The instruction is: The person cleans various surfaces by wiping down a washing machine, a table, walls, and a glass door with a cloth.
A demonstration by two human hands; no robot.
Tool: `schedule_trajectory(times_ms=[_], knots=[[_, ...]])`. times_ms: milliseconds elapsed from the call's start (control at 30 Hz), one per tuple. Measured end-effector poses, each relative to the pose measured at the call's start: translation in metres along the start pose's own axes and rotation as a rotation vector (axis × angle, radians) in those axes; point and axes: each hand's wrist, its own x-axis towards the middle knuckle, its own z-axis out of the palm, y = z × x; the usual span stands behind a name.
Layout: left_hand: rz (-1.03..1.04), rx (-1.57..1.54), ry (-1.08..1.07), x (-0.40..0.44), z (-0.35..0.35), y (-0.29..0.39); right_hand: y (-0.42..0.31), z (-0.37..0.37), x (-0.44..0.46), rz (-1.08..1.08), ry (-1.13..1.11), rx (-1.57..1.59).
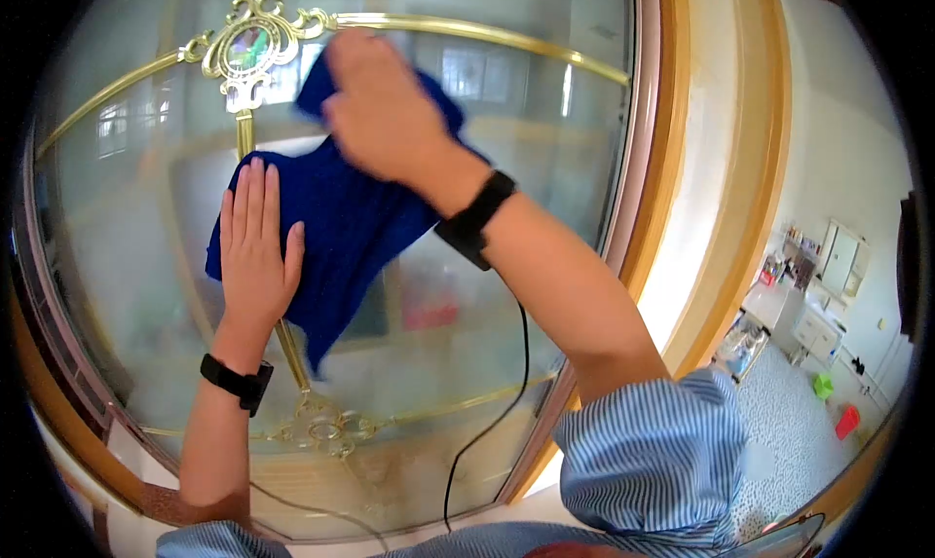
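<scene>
A dark blue cloth (341,217) is spread against a glass door panel (545,188). My left hand (255,251) lies flat on the cloth's left part, fingers straight and pointing up. Higher up and to the right, my right hand (385,110) is closed on the cloth's upper part, its fingers curled and a little blurred. Just above the hands, a gold-coloured ornament (250,52) with an oval centre joins the gold bars (477,27) of the panel. The cloth's lower corner hangs down past my left hand.
A wooden door frame (672,149) runs along the right. Beyond it are a sink cabinet (816,329), a green bin (823,386) and a red bin (847,422) on a speckled floor (789,451). A black cable (487,428) hangs in front of the glass.
</scene>
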Motion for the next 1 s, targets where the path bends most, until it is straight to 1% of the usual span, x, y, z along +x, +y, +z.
schedule_trajectory(times_ms=[33,67,100,133,167,200,233,267,300,333,400,433,500,533,567,600,633,700,800,833,867,933,967,1000], knots=[[-0.001,-0.043,0.017,0.011,-0.001,0.000,0.022,-0.020,0.003,0.053,-0.041,-0.170],[0.016,-0.096,0.005,0.025,0.000,0.000,0.061,-0.023,-0.001,0.131,-0.045,-0.261],[0.037,-0.184,0.058,0.035,0.005,0.004,0.078,-0.042,-0.007,0.129,0.012,-0.387],[0.037,-0.262,0.087,0.046,0.011,0.013,0.094,-0.059,-0.015,0.258,-0.041,-0.374],[0.071,-0.378,0.111,0.055,0.011,0.025,0.114,-0.074,-0.031,0.234,-0.110,-0.453],[0.138,-0.425,0.208,0.069,0.031,0.038,0.134,-0.089,-0.048,0.205,-0.176,-0.531],[0.181,-0.466,0.193,0.080,0.041,0.052,0.153,-0.105,-0.063,0.171,-0.241,-0.605],[0.254,-0.515,0.205,0.078,0.058,0.075,0.164,-0.135,-0.110,0.359,-0.201,-0.488],[0.284,-0.544,0.219,0.080,0.066,0.107,0.175,-0.164,-0.155,0.540,-0.136,-0.374],[0.330,-0.586,0.228,0.081,0.070,0.133,0.177,-0.194,-0.192,0.464,-0.164,-0.399],[0.379,-0.578,0.178,0.069,0.082,0.170,0.134,-0.222,-0.226,0.645,-0.101,-0.287],[0.425,-0.584,0.130,0.060,0.087,0.192,0.130,-0.239,-0.247,0.647,-0.142,-0.285],[0.427,-0.607,0.120,0.059,0.100,0.221,0.130,-0.264,-0.283,0.663,-0.229,-0.273],[0.427,-0.600,0.126,0.063,0.104,0.228,0.134,-0.269,-0.289,0.667,-0.219,-0.243],[0.427,-0.507,0.137,0.052,0.088,0.208,0.112,-0.257,-0.278,0.669,-0.227,-0.260],[0.409,-0.525,0.132,0.058,0.087,0.201,0.120,-0.249,-0.264,0.657,-0.241,-0.269],[0.392,-0.533,0.148,0.064,0.087,0.201,0.134,-0.245,-0.255,0.670,-0.209,-0.286],[0.388,-0.544,0.169,0.068,0.085,0.196,0.140,-0.234,-0.240,0.712,-0.130,-0.327],[0.368,-0.581,0.165,0.057,0.072,0.175,0.123,-0.208,-0.183,0.685,-0.054,-0.179],[0.337,-0.647,0.196,0.053,0.072,0.170,0.125,-0.198,-0.169,0.602,-0.072,-0.161],[0.317,-0.641,0.203,0.050,0.070,0.161,0.128,-0.189,-0.154,0.520,-0.091,-0.141],[0.276,-0.639,0.216,0.043,0.063,0.139,0.142,-0.171,-0.133,0.389,-0.139,-0.221],[0.239,-0.585,0.197,0.037,0.054,0.124,0.137,-0.162,-0.115,0.385,-0.177,-0.248],[0.215,-0.546,0.180,0.033,0.044,0.107,0.133,-0.150,-0.099,0.332,-0.205,-0.260]])
